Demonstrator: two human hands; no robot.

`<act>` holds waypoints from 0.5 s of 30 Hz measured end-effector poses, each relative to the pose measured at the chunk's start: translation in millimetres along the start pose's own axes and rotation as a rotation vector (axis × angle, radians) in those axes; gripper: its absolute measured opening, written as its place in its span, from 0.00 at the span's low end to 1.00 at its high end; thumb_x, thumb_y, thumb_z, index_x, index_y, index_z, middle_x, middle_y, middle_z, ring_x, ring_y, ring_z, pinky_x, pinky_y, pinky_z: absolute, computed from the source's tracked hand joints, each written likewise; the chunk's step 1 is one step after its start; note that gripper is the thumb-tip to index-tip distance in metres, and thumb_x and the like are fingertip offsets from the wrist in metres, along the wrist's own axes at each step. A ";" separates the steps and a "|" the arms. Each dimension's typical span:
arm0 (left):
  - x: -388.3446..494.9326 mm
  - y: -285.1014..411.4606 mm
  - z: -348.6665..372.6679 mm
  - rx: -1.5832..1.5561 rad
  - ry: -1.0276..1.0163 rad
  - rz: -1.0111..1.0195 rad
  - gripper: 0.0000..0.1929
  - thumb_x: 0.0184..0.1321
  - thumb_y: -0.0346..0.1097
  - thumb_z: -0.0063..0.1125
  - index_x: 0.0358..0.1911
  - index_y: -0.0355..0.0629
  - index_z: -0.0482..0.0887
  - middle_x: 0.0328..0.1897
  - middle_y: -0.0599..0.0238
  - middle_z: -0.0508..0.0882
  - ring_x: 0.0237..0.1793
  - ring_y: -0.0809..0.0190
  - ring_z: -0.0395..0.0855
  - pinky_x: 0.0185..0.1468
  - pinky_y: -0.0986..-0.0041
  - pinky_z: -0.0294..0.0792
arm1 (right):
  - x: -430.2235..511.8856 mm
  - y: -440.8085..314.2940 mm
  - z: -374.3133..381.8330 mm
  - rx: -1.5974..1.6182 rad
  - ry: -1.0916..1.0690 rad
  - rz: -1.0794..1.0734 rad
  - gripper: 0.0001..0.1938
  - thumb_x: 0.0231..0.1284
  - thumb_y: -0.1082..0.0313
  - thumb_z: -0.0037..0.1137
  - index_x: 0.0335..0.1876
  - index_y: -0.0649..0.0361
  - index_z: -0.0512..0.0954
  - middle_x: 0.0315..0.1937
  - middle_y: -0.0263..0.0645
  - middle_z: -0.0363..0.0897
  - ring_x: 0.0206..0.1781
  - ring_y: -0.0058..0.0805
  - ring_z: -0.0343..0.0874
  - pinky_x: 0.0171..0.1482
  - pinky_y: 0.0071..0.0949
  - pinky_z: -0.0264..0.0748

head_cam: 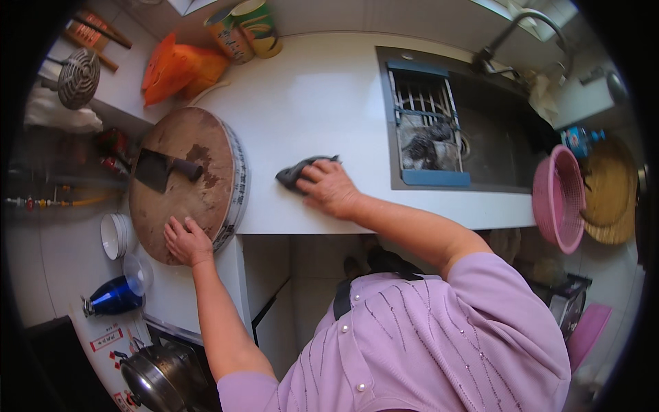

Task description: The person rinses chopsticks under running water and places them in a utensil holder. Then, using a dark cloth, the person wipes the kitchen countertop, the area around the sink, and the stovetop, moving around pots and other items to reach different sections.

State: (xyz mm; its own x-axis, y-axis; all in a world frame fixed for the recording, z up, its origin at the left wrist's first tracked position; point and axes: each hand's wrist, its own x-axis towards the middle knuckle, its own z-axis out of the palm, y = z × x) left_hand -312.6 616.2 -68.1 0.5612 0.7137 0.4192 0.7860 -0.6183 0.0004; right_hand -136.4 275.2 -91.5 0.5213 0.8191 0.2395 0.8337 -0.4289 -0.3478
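My right hand [329, 188] presses a dark cloth [296, 174] onto the white countertop [309, 113], between the round chopping board and the sink. My left hand [188, 241] rests with spread fingers on the near edge of the thick round wooden chopping board [175, 206] and holds nothing. A cleaver [153, 170] lies flat on that board, its dark handle pointing right. The palm side of my right hand and part of the cloth are hidden.
At the right is a sink [494, 139] with a blue-ended rack [435, 177] holding dark, wet-looking items. A pink basket [558, 198] stands beyond it. An orange bag [175, 69] lies behind the board; white bowls [112, 236], a blue bottle [116, 296] and a steel pot [154, 378] are at left.
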 end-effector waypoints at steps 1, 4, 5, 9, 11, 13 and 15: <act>2.4 3.0 3.5 0.005 0.015 0.013 0.27 0.69 0.53 0.47 0.63 0.42 0.77 0.70 0.48 0.73 0.69 0.43 0.69 0.70 0.51 0.61 | -13.6 -8.9 0.9 0.008 -0.036 -0.015 0.24 0.55 0.53 0.64 0.58 0.45 0.76 0.61 0.36 0.69 0.66 0.46 0.64 0.64 0.49 0.64; 6.0 0.3 6.8 0.081 0.033 0.071 0.24 0.68 0.54 0.47 0.58 0.45 0.80 0.65 0.49 0.78 0.57 0.41 0.79 0.58 0.49 0.70 | -57.9 -23.2 -2.7 0.040 0.017 -0.074 0.20 0.54 0.53 0.65 0.52 0.46 0.78 0.57 0.34 0.70 0.63 0.41 0.65 0.60 0.45 0.64; 7.1 -5.2 9.7 0.090 0.013 0.053 0.25 0.69 0.55 0.45 0.59 0.45 0.80 0.65 0.49 0.78 0.58 0.41 0.79 0.60 0.50 0.69 | -75.5 -24.8 -5.8 0.051 0.034 -0.060 0.19 0.55 0.54 0.65 0.52 0.46 0.78 0.57 0.34 0.70 0.64 0.40 0.65 0.61 0.43 0.65; 7.1 -9.3 18.5 0.069 -0.030 0.012 0.29 0.70 0.57 0.44 0.64 0.45 0.77 0.69 0.51 0.75 0.67 0.44 0.73 0.67 0.51 0.64 | -154.2 -8.5 -29.1 -0.076 0.124 0.042 0.17 0.54 0.58 0.64 0.51 0.47 0.78 0.56 0.35 0.72 0.63 0.41 0.68 0.62 0.43 0.67; 4.7 -6.1 15.8 0.026 -0.041 -0.002 0.30 0.69 0.57 0.44 0.65 0.44 0.76 0.71 0.52 0.74 0.70 0.46 0.69 0.69 0.51 0.61 | -196.3 7.3 -47.7 -0.113 0.172 0.136 0.17 0.52 0.61 0.66 0.49 0.49 0.79 0.55 0.37 0.74 0.60 0.42 0.72 0.60 0.42 0.70; 8.2 -9.9 19.8 0.012 -0.061 -0.016 0.31 0.69 0.58 0.43 0.66 0.42 0.75 0.72 0.52 0.73 0.72 0.47 0.67 0.71 0.51 0.58 | -237.4 25.2 -76.9 -0.164 0.225 0.229 0.15 0.51 0.64 0.65 0.46 0.52 0.80 0.52 0.37 0.75 0.57 0.44 0.74 0.58 0.42 0.73; 13.3 -14.8 25.7 -0.029 -0.075 -0.013 0.32 0.68 0.58 0.45 0.67 0.41 0.74 0.73 0.51 0.72 0.73 0.47 0.66 0.72 0.51 0.57 | -281.0 47.0 -98.3 -0.222 0.257 0.374 0.14 0.52 0.64 0.64 0.45 0.55 0.80 0.51 0.39 0.75 0.55 0.45 0.75 0.58 0.43 0.73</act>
State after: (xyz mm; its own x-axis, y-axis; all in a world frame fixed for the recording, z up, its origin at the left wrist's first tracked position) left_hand -310.2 643.3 -85.8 0.5697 0.7439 0.3494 0.7861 -0.6172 0.0324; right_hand -225.7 -12.5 -86.0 0.7965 0.4856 0.3602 0.5854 -0.7686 -0.2581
